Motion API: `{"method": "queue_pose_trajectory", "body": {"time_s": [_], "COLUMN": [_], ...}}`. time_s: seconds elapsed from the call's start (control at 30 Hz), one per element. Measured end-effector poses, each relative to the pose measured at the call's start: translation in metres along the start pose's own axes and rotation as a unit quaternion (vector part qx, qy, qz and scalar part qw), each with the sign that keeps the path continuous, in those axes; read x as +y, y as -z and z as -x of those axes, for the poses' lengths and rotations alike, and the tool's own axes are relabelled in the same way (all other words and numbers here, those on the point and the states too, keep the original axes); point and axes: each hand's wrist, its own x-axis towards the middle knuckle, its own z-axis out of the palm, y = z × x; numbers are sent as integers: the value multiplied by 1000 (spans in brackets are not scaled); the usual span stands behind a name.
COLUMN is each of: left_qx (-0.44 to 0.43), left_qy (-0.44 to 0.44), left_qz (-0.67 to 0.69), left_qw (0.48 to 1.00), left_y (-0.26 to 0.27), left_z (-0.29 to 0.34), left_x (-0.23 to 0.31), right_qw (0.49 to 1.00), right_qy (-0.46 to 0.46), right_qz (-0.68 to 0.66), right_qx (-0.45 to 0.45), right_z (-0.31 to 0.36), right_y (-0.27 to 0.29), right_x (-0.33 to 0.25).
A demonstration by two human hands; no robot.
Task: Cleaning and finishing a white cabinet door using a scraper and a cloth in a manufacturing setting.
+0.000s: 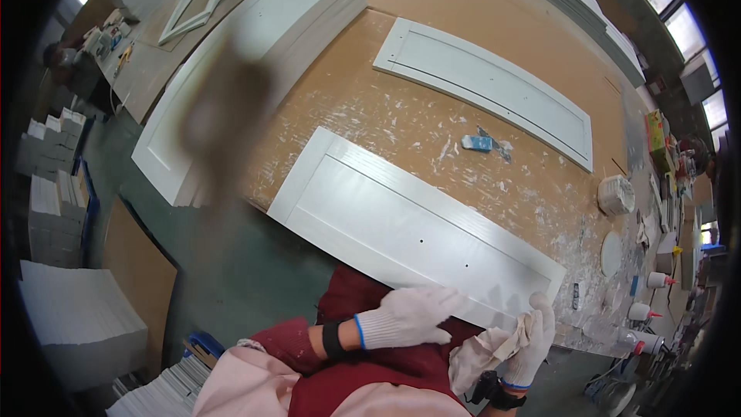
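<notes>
Leftmost, stacks of white panels (58,185) stand on the floor, and beside them a long stack of white door panels (255,54) lies along the far side of the brown table (386,0), partly behind a blurred brown smear in the view. Nearer the person, a white framed cabinet door (409,228) lies flat on the table with its near long edge at the table's front, over the person's red apron. The left hand (405,316), in a white knit glove, rests with its fingers laid flat and open on the near edge of that door, holding nothing. Just to the right, the right hand (532,340), also gloved, has its grip closed around a crumpled pale cloth (486,347), pressed to the door's near right corner. Farther back lies a second white door (486,85), with a small blue scrap (477,143) between the two. At the right edge sit a white ribbed tub (615,194) and small white bottles (656,279).
</notes>
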Motion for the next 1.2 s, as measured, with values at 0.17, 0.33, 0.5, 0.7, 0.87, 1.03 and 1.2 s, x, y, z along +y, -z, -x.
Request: {"method": "queue_pose_trajectory", "body": {"time_s": [0.17,0.33,0.5,0.7,0.87,1.03,1.2], "left_qx": [-205,-243,-380,-503,-197,52,-7], "left_qy": [31,152,126,51,22,-112,-82], "left_qz": [270,616,335,208,106,-243,-383], "left_qw": [940,734,853,837,974,962,920], "left_y": [-16,-34,-41,-48,-22,-30,-43], "left_z": [-40,-36,-45,-81,-102,-165,-202], "left_x": [33,-5,11,62,69,43,48], "right_qw": [966,934,904,989,983,881,778], "right_qy": [212,155,303,136,111,228,209], "right_qz": [-41,293,296,43,41,404,586], "right_qx": [141,-134,-58,28,138,94,83], "right_z": [20,38,69,86,79,46,13], "right_y": [-44,-25,-8,45,100,128,132], "right_x": [21,15,52,92,77,36,24]}}
